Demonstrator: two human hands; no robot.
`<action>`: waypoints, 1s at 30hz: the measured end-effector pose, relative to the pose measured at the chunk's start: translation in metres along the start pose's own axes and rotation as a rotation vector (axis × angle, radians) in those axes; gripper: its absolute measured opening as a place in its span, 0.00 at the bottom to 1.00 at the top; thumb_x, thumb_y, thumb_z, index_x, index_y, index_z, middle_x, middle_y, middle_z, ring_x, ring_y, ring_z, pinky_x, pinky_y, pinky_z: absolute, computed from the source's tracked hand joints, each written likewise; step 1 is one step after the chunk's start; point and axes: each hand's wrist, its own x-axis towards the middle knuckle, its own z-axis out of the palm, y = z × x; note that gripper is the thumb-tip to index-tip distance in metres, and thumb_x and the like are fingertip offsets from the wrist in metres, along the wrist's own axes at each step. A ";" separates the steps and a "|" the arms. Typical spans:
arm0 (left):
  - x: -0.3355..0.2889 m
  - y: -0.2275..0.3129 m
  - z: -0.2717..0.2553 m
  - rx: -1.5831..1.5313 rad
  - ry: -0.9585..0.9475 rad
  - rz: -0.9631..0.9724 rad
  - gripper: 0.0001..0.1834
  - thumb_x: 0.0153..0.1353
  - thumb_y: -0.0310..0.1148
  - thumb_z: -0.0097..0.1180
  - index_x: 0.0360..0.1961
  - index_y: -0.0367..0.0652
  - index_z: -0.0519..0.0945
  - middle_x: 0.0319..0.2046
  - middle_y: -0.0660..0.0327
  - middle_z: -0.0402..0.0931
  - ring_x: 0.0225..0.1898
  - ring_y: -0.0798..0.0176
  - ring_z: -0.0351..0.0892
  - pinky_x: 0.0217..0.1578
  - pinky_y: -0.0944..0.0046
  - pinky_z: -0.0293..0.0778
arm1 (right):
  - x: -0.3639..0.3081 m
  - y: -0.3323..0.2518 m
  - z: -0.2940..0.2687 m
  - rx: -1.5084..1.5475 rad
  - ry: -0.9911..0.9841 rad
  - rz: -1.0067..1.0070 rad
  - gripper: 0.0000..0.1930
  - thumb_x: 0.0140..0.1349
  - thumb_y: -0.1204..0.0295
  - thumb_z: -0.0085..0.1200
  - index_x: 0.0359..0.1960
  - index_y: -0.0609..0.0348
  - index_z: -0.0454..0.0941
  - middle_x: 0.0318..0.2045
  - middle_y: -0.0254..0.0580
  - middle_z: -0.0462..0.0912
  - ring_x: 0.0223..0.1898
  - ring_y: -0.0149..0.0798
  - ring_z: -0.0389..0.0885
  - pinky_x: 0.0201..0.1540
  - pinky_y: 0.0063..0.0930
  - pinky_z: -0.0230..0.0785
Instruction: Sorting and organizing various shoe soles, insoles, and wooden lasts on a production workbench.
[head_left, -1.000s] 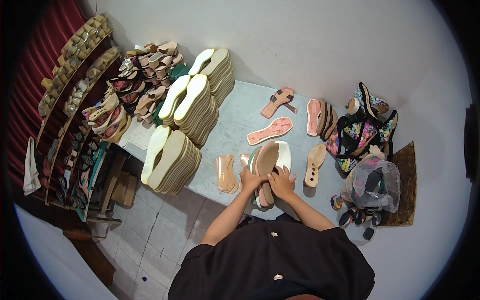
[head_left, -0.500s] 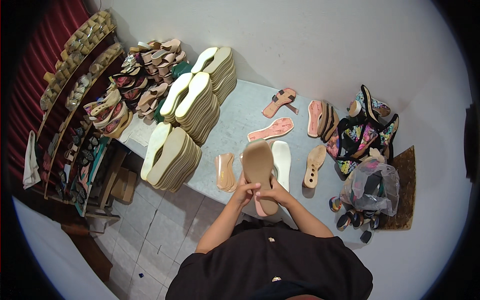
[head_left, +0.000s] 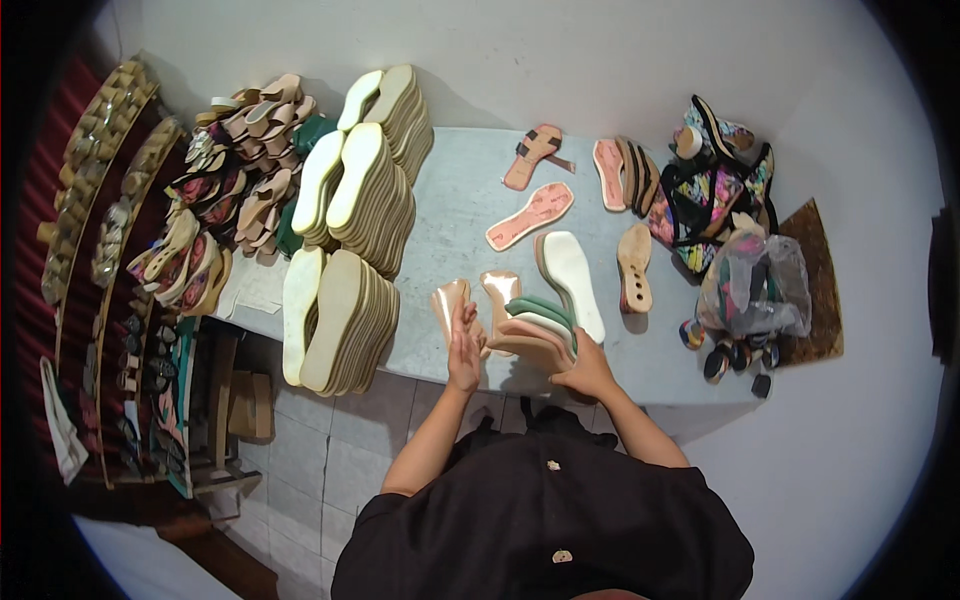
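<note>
- The person in a dark shirt (head_left: 500, 520) is facing the near edge of a pale grey table (head_left: 470, 180).
- The right hand (head_left: 588, 372) is gripping the right end of a bundle of soles (head_left: 535, 343), its green, white, pink and tan layers slanting above the near edge.
- The left hand (head_left: 463, 350) is standing open just left of the bundle, its fingers straight and pointing up and away; I cannot tell whether it is touching anything.
- Two groups of glossy tan pieces (head_left: 453, 302) are lying beyond the left hand.
- White-topped soles (head_left: 568, 270) are resting just behind the bundle.
- A tan sole with holes (head_left: 634, 265) is lying to their right.
- Tall stacks of cream soles (head_left: 345, 320) are rising at the left.
- A clear plastic bag (head_left: 765, 285) is sitting at the right, near a brown board (head_left: 815, 260).
- Farther back, a pink patterned sole (head_left: 530, 215) is lying in front of a strapped pink sandal (head_left: 530, 160).
- Floral wedge shoes (head_left: 710, 195) are crowding the far right.
</note>
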 end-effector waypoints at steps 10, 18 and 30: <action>-0.023 -0.002 -0.060 0.724 -0.266 0.096 0.37 0.65 0.52 0.27 0.66 0.32 0.46 0.66 0.45 0.45 0.68 0.49 0.43 0.65 0.56 0.40 | -0.015 -0.028 0.041 -0.443 0.222 -0.192 0.34 0.33 0.74 0.59 0.50 0.52 0.66 0.41 0.37 0.72 0.46 0.43 0.70 0.53 0.55 0.50; -0.032 -0.026 -0.064 0.636 -0.242 0.122 0.34 0.67 0.49 0.27 0.64 0.30 0.51 0.63 0.44 0.51 0.66 0.49 0.48 0.64 0.58 0.44 | -0.010 -0.019 0.054 -0.574 0.175 -0.135 0.36 0.34 0.74 0.60 0.53 0.49 0.64 0.45 0.35 0.71 0.52 0.40 0.68 0.57 0.60 0.45; -0.015 -0.046 -0.057 0.572 -0.184 0.150 0.32 0.65 0.52 0.26 0.56 0.34 0.65 0.42 0.52 0.67 0.47 0.58 0.65 0.53 0.61 0.57 | -0.010 -0.026 0.068 -0.564 0.162 -0.122 0.56 0.27 0.55 0.69 0.63 0.50 0.52 0.60 0.44 0.59 0.63 0.46 0.55 0.60 0.59 0.42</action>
